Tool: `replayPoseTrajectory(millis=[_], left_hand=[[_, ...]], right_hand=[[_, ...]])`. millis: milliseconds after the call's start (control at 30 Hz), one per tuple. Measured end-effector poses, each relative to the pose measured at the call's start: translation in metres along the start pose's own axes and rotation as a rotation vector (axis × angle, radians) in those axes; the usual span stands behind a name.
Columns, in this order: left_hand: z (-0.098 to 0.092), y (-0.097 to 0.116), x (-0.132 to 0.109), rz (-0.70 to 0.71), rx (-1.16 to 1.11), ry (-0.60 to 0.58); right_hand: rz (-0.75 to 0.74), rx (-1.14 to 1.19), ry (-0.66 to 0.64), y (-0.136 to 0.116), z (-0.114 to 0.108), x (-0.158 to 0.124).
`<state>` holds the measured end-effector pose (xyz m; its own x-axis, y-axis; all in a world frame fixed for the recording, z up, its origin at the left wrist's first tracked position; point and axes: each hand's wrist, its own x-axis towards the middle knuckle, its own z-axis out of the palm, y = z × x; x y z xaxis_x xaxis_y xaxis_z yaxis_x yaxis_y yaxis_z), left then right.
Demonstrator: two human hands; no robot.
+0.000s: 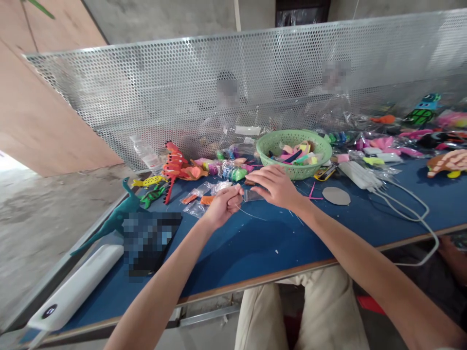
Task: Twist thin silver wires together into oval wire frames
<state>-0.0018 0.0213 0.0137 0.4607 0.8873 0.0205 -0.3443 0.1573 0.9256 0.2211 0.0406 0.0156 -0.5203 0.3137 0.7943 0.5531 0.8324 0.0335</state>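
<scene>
My left hand [224,206] is closed in a pinch above the blue table. A thin clear thread [251,213] trails from its fingers to the right. Close beside it is my right hand [275,187], its fingers stretched out and thumb apart. Between that thumb and fingers a small brown piece shows, and I cannot tell if they touch it. Under the hands lies a small clear bag [253,196]. Just left of my left hand are clear bags with orange pieces [207,200].
A green basket [260,151] of coloured pieces stands behind the hands. An orange toy [177,165], a teal dinosaur [118,214], a phone [160,248] and a white power bank [82,284] lie left. White cables [408,199] and bagged toys are right; a perforated metal screen [175,82] stands behind.
</scene>
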Motion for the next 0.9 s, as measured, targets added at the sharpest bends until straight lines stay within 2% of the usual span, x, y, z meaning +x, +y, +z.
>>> replayPoseTrajectory(millis=[133, 233, 333, 500, 700, 800, 900], left_hand=[[0.006, -0.006, -0.001, -0.069, 0.116, -0.034], [0.007, -0.006, -0.001, -0.093, 0.145, -0.028], [0.005, -0.005, -0.002, -0.083, 0.141, -0.024], [0.003, -0.003, -0.002, 0.035, 0.121, 0.012], [0.002, 0.000, -0.001, 0.115, 0.068, 0.067], [0.000, 0.002, 0.000, 0.114, 0.061, 0.070], [-0.002, 0.005, 0.000, 0.055, 0.105, 0.050]], right_hand=[[-0.030, 0.000, -0.111, -0.004, 0.008, -0.002], [-0.030, -0.047, -0.133, 0.000, 0.010, -0.005], [-0.007, -0.093, -0.105, 0.004, 0.008, -0.006], [0.028, -0.115, -0.016, 0.006, 0.005, -0.005], [0.125, -0.013, -0.010, -0.003, 0.009, -0.005], [0.171, 0.017, 0.022, -0.007, 0.014, -0.005], [0.191, -0.021, 0.024, -0.006, 0.016, -0.005]])
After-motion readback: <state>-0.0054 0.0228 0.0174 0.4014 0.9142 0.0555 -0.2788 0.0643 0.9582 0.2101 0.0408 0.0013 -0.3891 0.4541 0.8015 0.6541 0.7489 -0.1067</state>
